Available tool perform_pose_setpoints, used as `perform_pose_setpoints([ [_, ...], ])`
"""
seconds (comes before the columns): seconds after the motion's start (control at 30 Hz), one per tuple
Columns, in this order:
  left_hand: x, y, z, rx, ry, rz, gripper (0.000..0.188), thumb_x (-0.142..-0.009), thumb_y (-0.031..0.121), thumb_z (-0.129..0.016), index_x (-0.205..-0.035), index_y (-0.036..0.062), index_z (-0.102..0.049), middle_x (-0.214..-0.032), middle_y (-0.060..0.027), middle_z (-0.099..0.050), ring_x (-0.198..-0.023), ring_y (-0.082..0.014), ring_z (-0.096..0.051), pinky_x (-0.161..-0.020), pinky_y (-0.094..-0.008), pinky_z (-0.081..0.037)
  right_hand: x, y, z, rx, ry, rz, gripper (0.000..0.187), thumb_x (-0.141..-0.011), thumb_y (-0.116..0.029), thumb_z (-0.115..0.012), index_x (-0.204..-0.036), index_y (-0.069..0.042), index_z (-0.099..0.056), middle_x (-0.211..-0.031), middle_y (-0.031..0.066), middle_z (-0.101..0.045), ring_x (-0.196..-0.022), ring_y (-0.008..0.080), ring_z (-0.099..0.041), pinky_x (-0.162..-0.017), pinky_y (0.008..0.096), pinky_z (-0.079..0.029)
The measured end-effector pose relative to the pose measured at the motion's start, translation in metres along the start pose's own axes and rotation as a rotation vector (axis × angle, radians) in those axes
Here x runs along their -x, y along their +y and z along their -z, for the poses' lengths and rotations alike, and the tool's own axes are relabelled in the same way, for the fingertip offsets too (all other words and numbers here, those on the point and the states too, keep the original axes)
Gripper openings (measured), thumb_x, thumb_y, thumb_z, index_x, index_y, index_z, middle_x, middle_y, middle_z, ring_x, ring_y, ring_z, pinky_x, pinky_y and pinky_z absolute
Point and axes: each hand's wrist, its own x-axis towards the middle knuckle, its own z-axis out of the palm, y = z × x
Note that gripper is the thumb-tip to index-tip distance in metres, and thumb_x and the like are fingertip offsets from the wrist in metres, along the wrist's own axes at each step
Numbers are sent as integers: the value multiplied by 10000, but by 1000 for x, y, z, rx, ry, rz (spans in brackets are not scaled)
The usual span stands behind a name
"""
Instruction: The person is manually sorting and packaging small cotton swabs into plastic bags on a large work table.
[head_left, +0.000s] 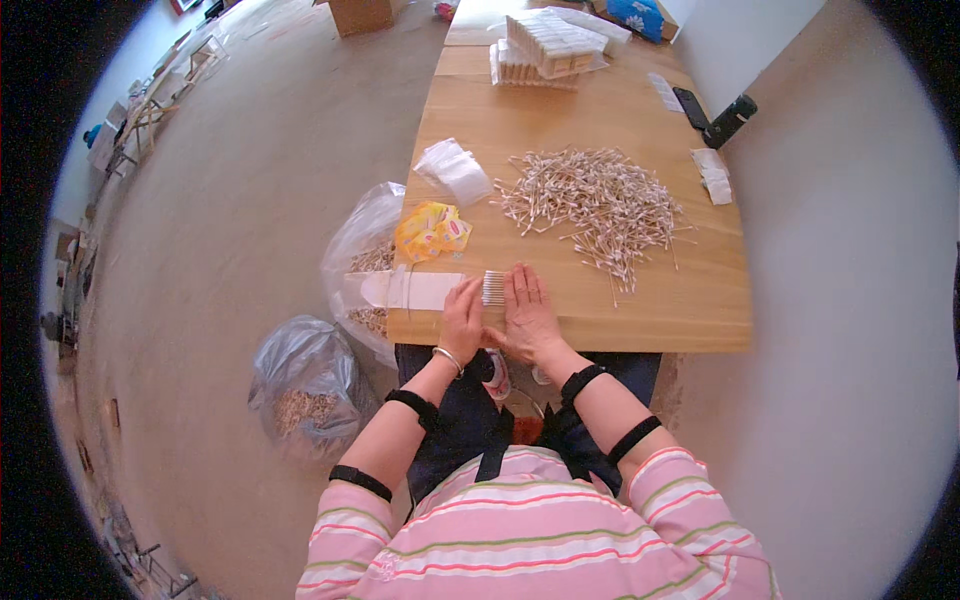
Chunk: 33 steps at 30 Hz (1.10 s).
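A short flat row of cotton swabs [493,288] lies between my hands near the table's front edge. My left hand [462,320] rests at the row's left side, fingers slanted forward and slightly bent, beside the end of a flat white strip [430,291]. On the row's other side my right hand [530,318] lies palm down, fingers straight and touching the swabs. Past my hands spreads a large loose pile of cotton swabs [600,205]. A yellow printed packet heap [432,232] and a stack of clear bags [455,170] are at the left edge.
Packed bundles of swabs [548,50] sit at the table's far end. A black phone-like device [730,122] stands by the right wall. Left of the table are a clear bag [350,240] and a grey bag [308,375], both containing swabs. A cardboard box [360,15] is farther off.
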Motion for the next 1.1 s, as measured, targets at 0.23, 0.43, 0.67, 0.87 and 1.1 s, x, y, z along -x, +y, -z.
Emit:
perform_pose_setpoints([
  [0.23, 31, 23, 15, -463, -342, -97, 541, -845, 303, -568, -1320, 85, -430, -1043, -145, -503, -987, -329, -465, -877, -429, -361, 0, -1, -6, 108, 37, 18, 907, -755, -428, -565, -1397, 63, -153, -1478, 228, -110, -1390, 354, -48, -1130, 435, -52],
  [0.43, 28, 26, 14, -478, -400, -26, 581, -846, 322, -561, -1350, 92, -385, -1061, -153, -484, -1006, -330, -453, -890, -439, -354, 1, -2, -6, 157, 53, 19, 831, -785, -364, -520, -1399, 56, -150, -1484, 217, -101, -1391, 349, -52, -1133, 428, -36],
  [0.67, 28, 24, 13, -555, -396, -51, 628, -848, 342, -554, -1380, 102, -324, -1100, -159, -462, -1050, -347, -431, -908, -448, -346, 2, -6, 4, 106, -3, 17, 840, -782, -369, -522, -1401, 53, -144, -1482, 224, -103, -1390, 352, -55, -1133, 426, -30],
  [0.87, 20, 36, 14, -561, -443, 28, 624, -855, 367, -540, -1375, 107, -313, -1120, -169, -450, -1058, -356, -432, -917, -458, -341, 1, -3, 3, 125, 2, 18, 855, -775, -379, -528, -1399, 57, -140, -1479, 230, -107, -1387, 357, -67, -1134, 427, -32],
  [1.1, 20, 33, 14, -574, -441, 9, 628, -849, 400, -539, -1366, 112, -327, -1119, -170, -453, -1063, -360, -433, -915, -467, -341, 1, -8, 8, 151, -41, 13, 837, -783, -374, -508, -1399, 56, -138, -1477, 235, -107, -1383, 364, -86, -1131, 436, -61],
])
